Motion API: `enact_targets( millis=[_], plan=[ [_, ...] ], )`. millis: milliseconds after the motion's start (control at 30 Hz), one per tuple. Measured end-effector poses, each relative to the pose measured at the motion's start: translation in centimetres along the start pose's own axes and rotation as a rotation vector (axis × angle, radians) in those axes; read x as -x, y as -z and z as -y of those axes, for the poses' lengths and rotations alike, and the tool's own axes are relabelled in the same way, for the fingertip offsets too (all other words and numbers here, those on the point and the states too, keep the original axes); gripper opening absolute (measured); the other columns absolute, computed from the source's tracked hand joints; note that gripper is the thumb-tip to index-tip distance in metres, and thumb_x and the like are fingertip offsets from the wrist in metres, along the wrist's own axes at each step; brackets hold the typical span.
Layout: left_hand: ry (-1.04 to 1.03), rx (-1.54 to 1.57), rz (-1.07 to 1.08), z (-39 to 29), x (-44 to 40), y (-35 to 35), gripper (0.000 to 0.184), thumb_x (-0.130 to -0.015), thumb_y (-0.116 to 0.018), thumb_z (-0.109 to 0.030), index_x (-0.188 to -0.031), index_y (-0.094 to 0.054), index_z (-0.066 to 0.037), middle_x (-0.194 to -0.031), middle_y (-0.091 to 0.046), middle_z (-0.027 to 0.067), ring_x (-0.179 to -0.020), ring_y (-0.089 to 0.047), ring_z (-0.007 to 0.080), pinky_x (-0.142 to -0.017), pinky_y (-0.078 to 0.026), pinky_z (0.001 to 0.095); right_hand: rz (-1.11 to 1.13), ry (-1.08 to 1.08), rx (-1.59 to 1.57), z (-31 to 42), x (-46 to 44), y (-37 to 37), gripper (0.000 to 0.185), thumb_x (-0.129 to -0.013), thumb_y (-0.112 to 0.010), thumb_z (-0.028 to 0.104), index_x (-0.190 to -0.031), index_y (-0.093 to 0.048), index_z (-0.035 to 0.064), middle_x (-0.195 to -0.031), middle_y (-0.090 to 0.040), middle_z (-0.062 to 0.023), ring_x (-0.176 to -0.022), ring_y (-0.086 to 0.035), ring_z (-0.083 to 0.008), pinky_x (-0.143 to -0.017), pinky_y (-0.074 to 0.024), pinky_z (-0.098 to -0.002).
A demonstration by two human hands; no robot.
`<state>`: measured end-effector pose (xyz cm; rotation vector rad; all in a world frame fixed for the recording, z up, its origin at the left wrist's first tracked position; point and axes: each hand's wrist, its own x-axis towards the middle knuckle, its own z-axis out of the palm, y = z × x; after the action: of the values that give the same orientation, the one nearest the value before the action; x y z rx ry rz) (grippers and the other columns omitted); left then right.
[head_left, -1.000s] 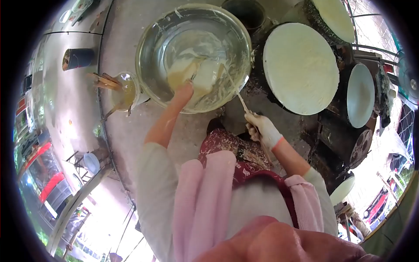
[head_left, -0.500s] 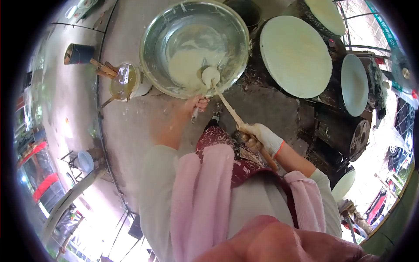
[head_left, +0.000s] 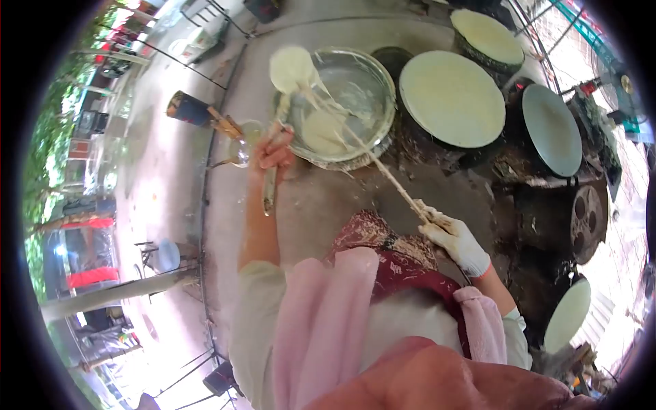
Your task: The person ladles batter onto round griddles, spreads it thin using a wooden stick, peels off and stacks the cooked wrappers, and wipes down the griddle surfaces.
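Observation:
My bare left hand [head_left: 275, 145] grips the handle of a ladle [head_left: 292, 68], whose round head is covered in pale batter and raised at the left rim of a large metal basin [head_left: 383, 130]. Wet batter [head_left: 322, 131] lies in the basin, and a strand of it stretches from the ladle head. In a white glove smeared with batter, my right hand [head_left: 447, 232] is closed around a long wooden stick [head_left: 393, 179]. The stick slants up across the basin towards the ladle; its far end is lost in the batter.
Right of the basin stand a large round pan [head_left: 452, 99] with a pale surface, another pale one [head_left: 486, 35] behind and a grey-blue round pan [head_left: 552, 130]. A stove body with a holed plate [head_left: 589, 224] sits lower right. Left are a jar [head_left: 240, 143] and a dark bucket [head_left: 189, 108].
My left hand and the ladle have risen to the upper left, lifting batter out of the basin. The stick reaches further over the basin. The whole view has shifted.

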<state>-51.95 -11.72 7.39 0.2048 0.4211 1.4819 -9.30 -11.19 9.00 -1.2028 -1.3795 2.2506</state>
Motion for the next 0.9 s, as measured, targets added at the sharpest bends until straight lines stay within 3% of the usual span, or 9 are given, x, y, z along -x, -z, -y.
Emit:
enact_targets(
  millis=[100, 200, 233, 400, 533, 733, 767, 833, 900],
  plan=[
    [-0.016, -0.194, 0.313, -5.7, 0.6, -6.6, 0.038, -0.104, -0.045, -0.032, -0.114, -0.053, 0.003, -0.060, -0.040, -0.0107, -0.033, -0.032, 0.0024, -0.048, -0.039, 0.0219, -0.059, 0.250, 0.016, 1.6, 1.7, -0.4, 0.053, -0.091, -0.063, 0.003, -0.139, -0.043, -0.0080, -0.150, -0.040, -0.0130, -0.137, -0.035, -0.0161, -0.110, -0.0309, -0.0287],
    [-0.085, -0.362, 0.212, -9.4, -0.4, -7.6, 0.038, -0.103, -0.046, -0.033, -0.116, -0.053, 0.002, -0.061, -0.043, -0.0086, -0.034, -0.035, 0.0021, -0.047, -0.039, 0.0219, -0.257, 0.505, -0.097, -0.3, 0.4, -1.4, 0.056, -0.089, -0.066, 0.008, -0.140, -0.045, 0.0036, -0.087, -0.058, -0.0032, -0.061, -0.052, -0.0086, -0.050, -0.0407, -0.0215],
    [0.029, -0.319, 0.353, -10.1, -1.4, -6.6, 0.033, -0.104, -0.045, -0.029, -0.118, -0.054, -0.001, -0.067, -0.047, -0.0059, -0.046, -0.044, -0.0010, -0.053, -0.041, 0.0203, -0.298, 0.523, -0.191, -0.1, -0.3, -2.0, 0.055, -0.089, -0.065, 0.007, -0.140, -0.045, 0.0034, -0.086, -0.058, -0.0032, -0.059, -0.051, -0.0084, -0.048, -0.0396, -0.0212],
    [-0.361, -0.687, -0.176, -6.8, -4.6, 0.7, 0.031, -0.099, -0.050, -0.022, -0.115, -0.055, 0.004, -0.071, -0.047, -0.0053, -0.067, -0.051, 0.0020, -0.065, -0.041, 0.0171, -0.409, 0.455, -0.368, -0.1, -3.6, -2.3, 0.050, -0.091, -0.064, 0.006, -0.138, -0.047, 0.0027, -0.080, -0.057, 0.0002, -0.053, -0.045, -0.0050, -0.043, -0.0329, -0.0192],
    [-0.346, -0.578, -0.204, -3.9, -4.6, -0.4, 0.033, -0.098, -0.053, -0.023, -0.105, -0.055, 0.009, -0.069, -0.045, -0.0033, -0.060, -0.050, 0.0081, -0.056, -0.038, 0.0187, -0.519, 0.333, -0.357, -2.5, -5.2, -1.3, 0.051, -0.090, -0.065, 0.002, -0.138, -0.049, 0.0044, -0.084, -0.055, 0.0056, -0.055, -0.042, -0.0004, -0.045, -0.0304, -0.0165],
    [-0.103, -1.038, -0.201, -3.1, -10.6, -5.2, 0.035, -0.100, -0.050, -0.031, -0.094, -0.055, 0.003, -0.060, -0.039, -0.0008, -0.043, -0.036, 0.0087, -0.040, -0.026, 0.0255, -0.702, 0.238, -0.358, -3.1, -3.3, 1.4, 0.048, -0.090, -0.065, 0.002, -0.136, -0.051, 0.0053, -0.084, -0.057, 0.0067, -0.051, -0.039, 0.0010, -0.042, -0.0253, -0.0153],
    [-0.075, -1.041, -0.143, -2.6, -12.1, -6.2, 0.035, -0.099, -0.051, -0.032, -0.095, -0.055, 0.003, -0.060, -0.038, -0.0032, -0.044, -0.036, 0.0073, -0.042, -0.028, 0.0234, -0.704, 0.286, -0.374, -4.4, -3.4, 3.4, 0.048, -0.091, -0.064, 0.001, -0.137, -0.050, 0.0022, -0.096, -0.061, 0.0016, -0.065, -0.051, -0.0008, -0.052, -0.0384, -0.0151],
    [0.070, -0.899, -0.106, -1.0, -15.2, -7.0, 0.034, -0.100, -0.051, -0.032, -0.097, -0.056, 0.002, -0.060, -0.036, -0.0057, -0.044, -0.034, 0.0047, -0.044, -0.030, 0.0221, -0.828, 0.409, -0.366, -5.0, -3.6, 5.6, 0.047, -0.091, -0.063, 0.001, -0.136, -0.049, -0.0007, -0.110, -0.062, -0.0042, -0.086, -0.056, -0.0050, -0.071, -0.0445, -0.0180],
    [0.247, -0.771, -0.076, 2.9, -19.2, -7.8, 0.033, -0.100, -0.051, -0.032, -0.098, -0.057, 0.001, -0.060, -0.034, -0.0083, -0.044, -0.032, 0.0022, -0.046, -0.033, 0.0208, -0.946, 0.526, -0.310, -7.5, -3.2, 9.9, 0.048, -0.090, -0.064, 0.001, -0.135, -0.048, -0.0046, -0.128, -0.056, -0.0093, -0.112, -0.051, -0.0111, -0.094, -0.0391, -0.0241]
  ],
)
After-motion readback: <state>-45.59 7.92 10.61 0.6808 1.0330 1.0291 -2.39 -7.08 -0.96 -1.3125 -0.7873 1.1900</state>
